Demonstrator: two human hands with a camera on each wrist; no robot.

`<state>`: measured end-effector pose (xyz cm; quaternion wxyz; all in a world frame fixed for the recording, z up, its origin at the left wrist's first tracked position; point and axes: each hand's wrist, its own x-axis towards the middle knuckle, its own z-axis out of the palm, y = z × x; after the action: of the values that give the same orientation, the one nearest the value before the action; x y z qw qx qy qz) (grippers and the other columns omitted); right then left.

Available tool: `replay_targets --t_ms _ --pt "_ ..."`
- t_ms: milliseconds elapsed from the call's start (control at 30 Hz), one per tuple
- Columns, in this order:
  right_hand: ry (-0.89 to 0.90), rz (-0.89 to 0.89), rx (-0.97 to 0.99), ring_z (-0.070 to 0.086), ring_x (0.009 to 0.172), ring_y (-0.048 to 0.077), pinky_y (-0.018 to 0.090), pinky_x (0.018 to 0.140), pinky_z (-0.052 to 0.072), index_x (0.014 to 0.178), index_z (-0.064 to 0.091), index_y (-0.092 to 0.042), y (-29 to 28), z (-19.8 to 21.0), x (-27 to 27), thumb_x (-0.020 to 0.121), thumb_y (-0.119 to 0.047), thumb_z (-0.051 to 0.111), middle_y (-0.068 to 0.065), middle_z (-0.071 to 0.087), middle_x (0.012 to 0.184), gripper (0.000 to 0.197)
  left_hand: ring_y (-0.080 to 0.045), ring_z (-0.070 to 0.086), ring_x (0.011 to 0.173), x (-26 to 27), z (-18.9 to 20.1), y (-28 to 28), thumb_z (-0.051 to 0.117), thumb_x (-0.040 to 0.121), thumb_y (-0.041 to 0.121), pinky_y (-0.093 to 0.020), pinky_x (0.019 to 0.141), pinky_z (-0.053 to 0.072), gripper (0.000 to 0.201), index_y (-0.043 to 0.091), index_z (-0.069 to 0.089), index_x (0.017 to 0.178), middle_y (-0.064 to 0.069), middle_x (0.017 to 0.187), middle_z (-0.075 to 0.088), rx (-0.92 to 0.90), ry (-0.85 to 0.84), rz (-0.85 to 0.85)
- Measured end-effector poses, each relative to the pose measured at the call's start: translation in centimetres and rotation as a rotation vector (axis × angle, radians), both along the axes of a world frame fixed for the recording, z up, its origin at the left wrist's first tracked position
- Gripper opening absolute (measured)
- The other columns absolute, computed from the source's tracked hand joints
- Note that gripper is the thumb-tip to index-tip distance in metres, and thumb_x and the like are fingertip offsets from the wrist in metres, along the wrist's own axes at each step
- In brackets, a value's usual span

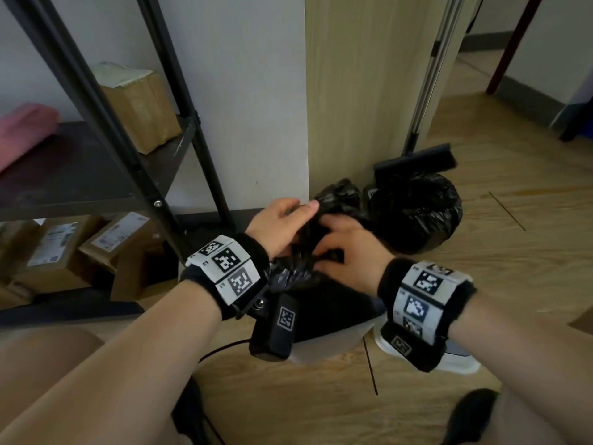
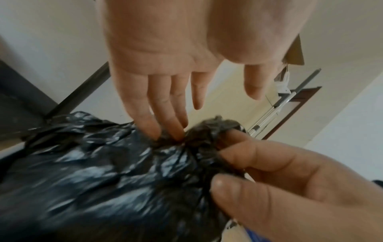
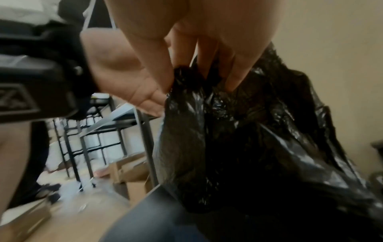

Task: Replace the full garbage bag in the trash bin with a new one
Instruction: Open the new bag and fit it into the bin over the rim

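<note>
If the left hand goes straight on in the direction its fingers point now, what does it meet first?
Probably the small tied black bag beside the white wall corner. The left hand points over the bag in the bin toward it; depth is unclear.

**Floor and shelf**

We see a wood floor (image 1: 481, 252) carrying a white bin (image 1: 330, 345), a lid (image 1: 462, 364) just right of it, a tied black bag (image 1: 417, 213) by the wall, a broom (image 1: 417, 159) behind that bag, and boxes (image 1: 64, 252) under the shelf (image 1: 80, 175). On the shelf we find a box (image 1: 138, 107) and pink cloth (image 1: 22, 133).
</note>
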<state>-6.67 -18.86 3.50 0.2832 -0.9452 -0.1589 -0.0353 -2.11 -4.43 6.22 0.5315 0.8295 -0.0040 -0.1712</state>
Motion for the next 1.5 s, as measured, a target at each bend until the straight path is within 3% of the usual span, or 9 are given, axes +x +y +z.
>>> replay_targets --t_ms 300,533,600,667,833,967,1167,1367,1500 --pt "0.056 0.012 0.068 0.058 0.102 0.016 0.03 0.099 0.044 0.099 0.07 -0.012 0.0 -0.7 -1.1 0.084 -0.009 0.057 0.003 0.064 0.108 0.021 -0.023 0.058 0.112 0.2 -1.3 1.7 0.054 0.09 0.01 -0.034 0.098 0.046 0.031 0.014 0.061 0.12 -0.008 0.118 0.064 0.407 -0.223 -0.142" --pt "0.312 -0.341 -0.037 0.045 0.126 0.029 0.033 0.104 0.04 0.134 0.044 -0.014 -2.2 -0.3 1.2 0.073 -0.029 0.075 0.011 0.046 0.134 0.069 -0.017 0.056 0.117 0.4 -1.2 2.4 0.049 0.082 -0.014 -0.028 0.099 0.045 0.046 0.015 0.06 0.115 -0.004 0.121 0.063 0.219 -0.159 -0.127" --pt "0.357 -0.305 -0.108 0.055 0.113 0.025 0.026 0.086 0.044 0.121 0.058 -0.012 -2.3 -0.6 1.4 0.08 -0.03 0.069 0.008 0.061 0.111 0.046 -0.015 0.057 0.116 0.4 -1.1 2.6 0.047 0.081 -0.016 -0.024 0.095 0.045 0.047 0.015 0.06 0.113 -0.004 0.12 0.064 0.193 -0.172 -0.138" --pt "0.371 -0.352 0.028 0.061 0.098 0.022 0.024 0.073 0.047 0.111 0.065 -0.008 -2.3 -0.3 1.8 0.089 -0.026 0.058 0.005 0.065 0.091 0.028 -0.016 0.058 0.114 0.4 -1.0 3.0 0.049 0.081 -0.012 -0.025 0.097 0.044 0.045 0.017 0.06 0.113 -0.003 0.118 0.065 0.268 -0.238 -0.127" --pt "0.327 -0.606 0.268 0.056 0.108 0.036 0.036 0.089 0.043 0.108 0.061 0.004 -3.1 1.0 3.2 0.093 -0.024 0.045 0.022 0.062 0.111 0.035 -0.021 0.054 0.103 -0.7 -0.1 3.3 0.057 0.084 0.017 -0.036 0.095 0.047 0.039 0.026 0.052 0.122 -0.003 0.117 0.05 0.671 -0.505 -0.159" --pt "0.301 -0.684 0.389 0.048 0.088 0.028 0.031 0.075 0.033 0.067 0.048 -0.009 -3.4 1.3 3.2 0.095 -0.021 0.04 0.006 0.049 0.072 0.031 -0.013 0.055 0.08 -2.7 0.8 1.5 0.057 0.086 0.027 -0.031 0.08 0.051 0.022 0.026 0.053 0.108 0.008 0.093 0.051 0.554 -0.609 -0.284" --pt "0.286 -0.687 0.702 0.061 0.093 0.033 0.041 0.086 0.05 0.076 0.057 -0.015 -2.9 1.6 2.8 0.087 -0.022 0.047 0.01 0.061 0.083 0.016 -0.013 0.069 0.067 -3.8 -1.5 0.1 0.042 0.095 0.03 -0.021 0.063 0.055 0.04 0.038 0.041 0.135 -0.001 0.117 0.064 0.534 -0.149 -0.526" --pt "0.297 -0.641 0.807 0.06 0.105 0.044 0.054 0.094 0.049 0.1 0.061 0.002 -3.4 2.0 1.6 0.087 -0.014 0.046 0.027 0.064 0.108 0.025 -0.027 0.046 0.13 -2.5 -2.9 -0.3 0.035 0.096 0.042 -0.031 0.106 0.037 0.052 0.03 0.026 0.146 -0.009 0.147 0.041 0.752 -0.18 -0.511" --pt "0.256 -0.667 0.748 0.058 0.103 0.045 0.048 0.091 0.05 0.1 0.056 0.006 -4.9 1.5 1.4 0.08 -0.023 0.047 0.027 0.064 0.1 0.036 -0.027 0.057 0.113 -1.1 -3.4 0.5 0.032 0.093 0.052 -0.036 0.1 0.045 0.055 0.014 0.057 0.125 -0.012 0.125 0.059 0.869 -0.161 -0.476"
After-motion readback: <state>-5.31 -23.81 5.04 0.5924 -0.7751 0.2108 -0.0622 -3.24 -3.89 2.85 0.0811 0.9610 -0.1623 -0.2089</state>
